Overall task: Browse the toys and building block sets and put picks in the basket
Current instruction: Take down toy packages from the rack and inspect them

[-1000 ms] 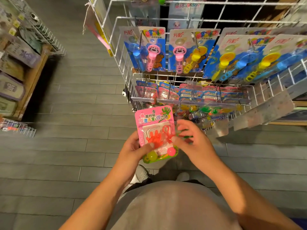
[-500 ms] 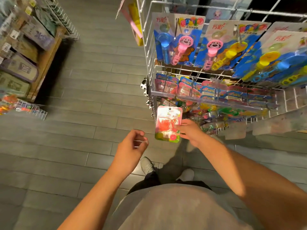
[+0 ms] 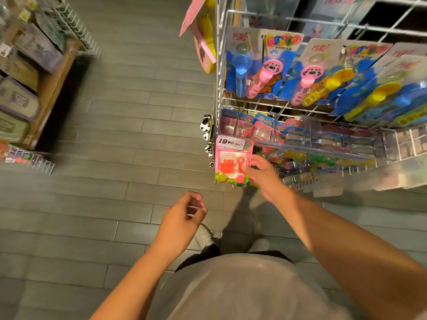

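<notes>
Grey plank floor (image 3: 111,139) fills most of the view. The white wire rack (image 3: 323,107) is my landmark: its upper row hangs blue bubble wand cards (image 3: 261,65), and a lower row just beneath holds smaller pink and blue packs (image 3: 265,130). Way off to the left of the rack, across the aisle, there's a wooden shelf (image 3: 50,88) with blurry packages.

Right hand (image 3: 263,174) is at the rack's lower left corner, fingers (image 3: 255,159) pinching the right edge of a pink toy card (image 3: 231,158), which is upright against the rack front with a 19.80 price sticker (image 3: 228,142) on top. Left hand (image 3: 182,215) hangs below the rack, well apart from the card, fingers loosely curled and holding nothing.
</notes>
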